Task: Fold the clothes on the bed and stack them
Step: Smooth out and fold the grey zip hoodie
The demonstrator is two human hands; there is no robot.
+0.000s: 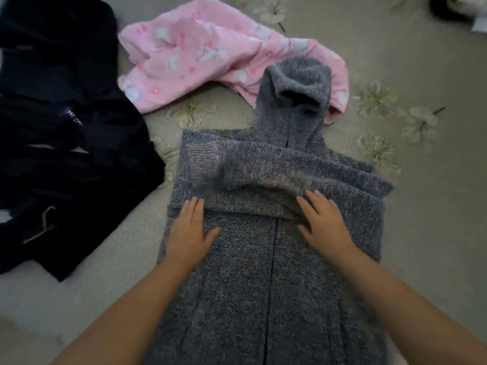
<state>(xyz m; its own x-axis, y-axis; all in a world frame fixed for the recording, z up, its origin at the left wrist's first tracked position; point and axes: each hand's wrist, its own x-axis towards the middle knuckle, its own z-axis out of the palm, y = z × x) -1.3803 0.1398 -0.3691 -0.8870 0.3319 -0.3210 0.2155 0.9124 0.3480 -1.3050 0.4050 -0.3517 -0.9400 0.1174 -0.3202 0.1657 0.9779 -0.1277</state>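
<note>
Fingers, left hand (189, 230): straight and released, lying flat on grey hoodie (266, 285), tips at the edge of the folded-over sleeve band.
Fingers, right hand (322, 227): straight, slightly spread, released; flat on the hoodie, tips touching the same band's lower edge.
Hoodie: grey knit, front up on bed (421, 206), dark centre line running toward the camera between the two hands. Sleeves (276, 175) folded across the chest. Hood (297, 88) points away from the person, its top overlapping the pink garment.
Pink garment (210, 54): fleecy, white and pink print, crumpled, beyond the hoodie, unfolded.
Black clothes (60, 143): heaped at left of the hoodie, apart from it, unfolded.
Writing: white letters on the black clothes (73, 116), reads "THE C…", remainder hidden in a fold. Pale tag or trim lower on the heap (43, 222), too blurred to read.
Bed: beige cover with pale flower print (376, 98).
Top right corner: dark and white object (458, 9), blurred, cannot tell what.
</note>
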